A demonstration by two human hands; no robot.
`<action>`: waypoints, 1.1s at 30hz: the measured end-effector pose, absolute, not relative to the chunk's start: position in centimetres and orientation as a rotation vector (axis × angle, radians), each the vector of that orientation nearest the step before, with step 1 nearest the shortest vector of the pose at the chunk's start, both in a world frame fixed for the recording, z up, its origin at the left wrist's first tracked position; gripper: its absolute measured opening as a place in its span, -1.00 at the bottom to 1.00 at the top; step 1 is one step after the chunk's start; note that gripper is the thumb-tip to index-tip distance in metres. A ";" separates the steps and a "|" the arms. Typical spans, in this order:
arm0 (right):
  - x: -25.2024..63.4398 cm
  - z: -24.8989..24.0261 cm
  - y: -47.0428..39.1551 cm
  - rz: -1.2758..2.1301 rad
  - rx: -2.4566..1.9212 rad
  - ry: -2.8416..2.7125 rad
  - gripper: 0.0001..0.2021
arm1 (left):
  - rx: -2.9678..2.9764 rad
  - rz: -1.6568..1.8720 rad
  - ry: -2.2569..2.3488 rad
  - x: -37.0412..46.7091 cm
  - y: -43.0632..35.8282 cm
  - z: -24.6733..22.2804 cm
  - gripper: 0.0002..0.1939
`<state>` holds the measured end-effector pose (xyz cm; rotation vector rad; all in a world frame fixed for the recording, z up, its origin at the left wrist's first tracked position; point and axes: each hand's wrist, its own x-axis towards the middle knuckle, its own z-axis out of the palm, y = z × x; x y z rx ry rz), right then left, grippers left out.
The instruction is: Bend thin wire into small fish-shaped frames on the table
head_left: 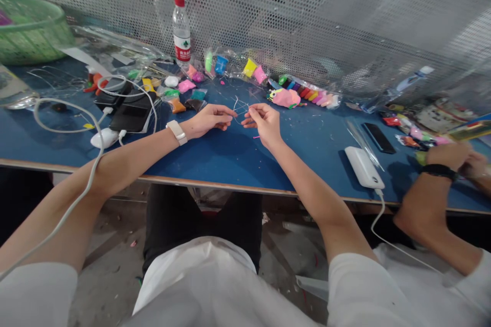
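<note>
Over the middle of the blue table, my left hand pinches one side of a thin, pale wire between thumb and fingertips. Facing it, my right hand is closed in a pinch on the wire's other side. The wire bends into loose curves and crosses itself in the gap between both hands; its exact shape is too fine to make out. Just beyond my right hand lies a pink clay figure with a patterned yellow end. A small pink loop-ended piece shows below my right hand.
Clay packets and a water bottle stand beyond my left hand. A phone and white cable lie left, the cable crossing my forearm. A power bank lies right, near another person's hands.
</note>
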<state>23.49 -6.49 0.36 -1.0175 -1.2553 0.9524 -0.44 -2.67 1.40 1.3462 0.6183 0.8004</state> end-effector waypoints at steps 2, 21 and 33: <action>23.5 0.4 -6.5 0.957 -1.015 -1.269 -0.28 | 1.398 0.817 0.655 -0.4 -2.5 1.2 -0.92; 23.4 0.7 -6.8 0.959 -1.059 -1.297 -0.30 | 1.795 0.858 0.695 -0.5 -2.1 0.8 -0.91; 23.2 1.2 -7.3 0.976 -1.068 -1.316 -0.38 | 1.779 0.813 0.636 -0.7 -2.2 0.7 -0.79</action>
